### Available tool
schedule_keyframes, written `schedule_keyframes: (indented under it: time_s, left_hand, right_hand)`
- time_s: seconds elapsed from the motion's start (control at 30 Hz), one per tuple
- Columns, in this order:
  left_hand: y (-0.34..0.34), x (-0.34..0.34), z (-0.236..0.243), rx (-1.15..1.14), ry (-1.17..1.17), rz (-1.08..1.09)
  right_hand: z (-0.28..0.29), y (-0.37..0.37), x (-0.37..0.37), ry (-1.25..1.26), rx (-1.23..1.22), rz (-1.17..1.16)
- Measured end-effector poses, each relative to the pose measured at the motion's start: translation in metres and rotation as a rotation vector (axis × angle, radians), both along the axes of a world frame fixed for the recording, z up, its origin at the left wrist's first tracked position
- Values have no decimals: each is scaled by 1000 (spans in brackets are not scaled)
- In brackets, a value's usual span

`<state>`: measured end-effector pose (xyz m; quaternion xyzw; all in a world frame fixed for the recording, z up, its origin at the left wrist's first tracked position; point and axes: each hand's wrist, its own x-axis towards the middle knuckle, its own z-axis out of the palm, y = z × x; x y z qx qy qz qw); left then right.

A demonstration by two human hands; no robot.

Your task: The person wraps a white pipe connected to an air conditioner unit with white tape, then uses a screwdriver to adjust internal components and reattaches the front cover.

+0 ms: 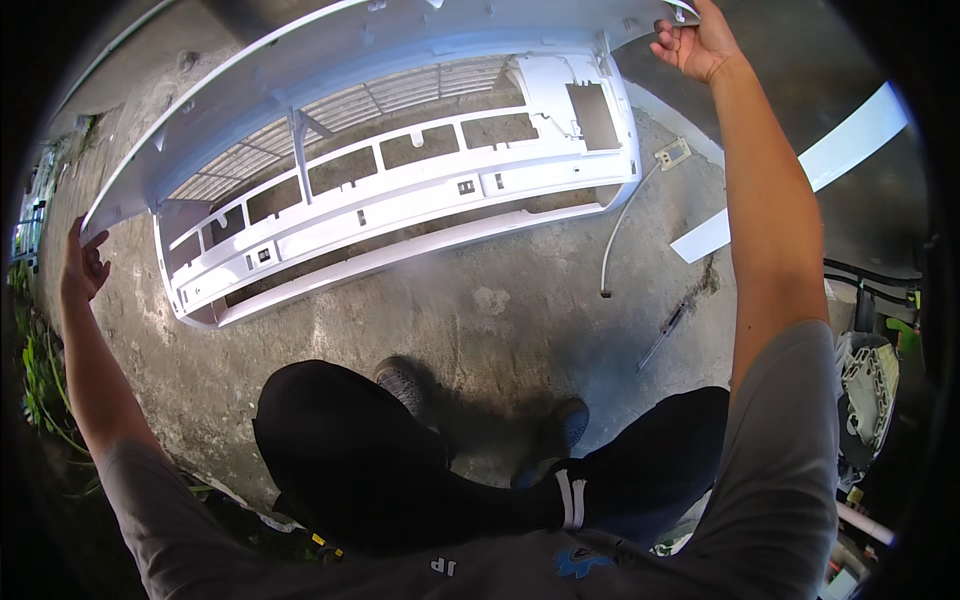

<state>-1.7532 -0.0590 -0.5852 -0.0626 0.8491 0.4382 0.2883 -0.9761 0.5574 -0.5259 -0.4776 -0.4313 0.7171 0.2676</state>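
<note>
A long white plastic air conditioner casing (400,190) lies on the concrete in front of me. Its front panel (235,110) is tilted up along the far side, and slatted vents show beneath it. At the panel's left end, my left hand (84,264) has its fingers curled round the edge. My right hand (698,45) grips the opposite end at the top of the view, with its fingers bent and the thumb partly cut off by the frame. A small pale display board (673,153) with a thin white cable lies right of the casing.
A screwdriver (662,336) lies on the concrete floor (500,310), right of my shoes. Past it, a flat white strip (705,236) runs under my right forearm. A pale part in clear plastic (868,410) sits at the far right. Green plants (45,385) border the left.
</note>
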Motion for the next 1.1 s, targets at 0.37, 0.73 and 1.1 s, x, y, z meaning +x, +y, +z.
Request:
schedule_keyframes:
  time_s: [0.37,0.73,1.1]
  left_hand:
    - [15,24,11,-141,206,-44]
    - [-54,85,-15,215,245,198]
    - [-67,361,22,-439,205,-210]
  right_hand:
    - [-3,-4,-18,-123,70,70]
    - [-67,28,146,-598,207,-220]
    - [-294,44,223,-1163,109,-284]
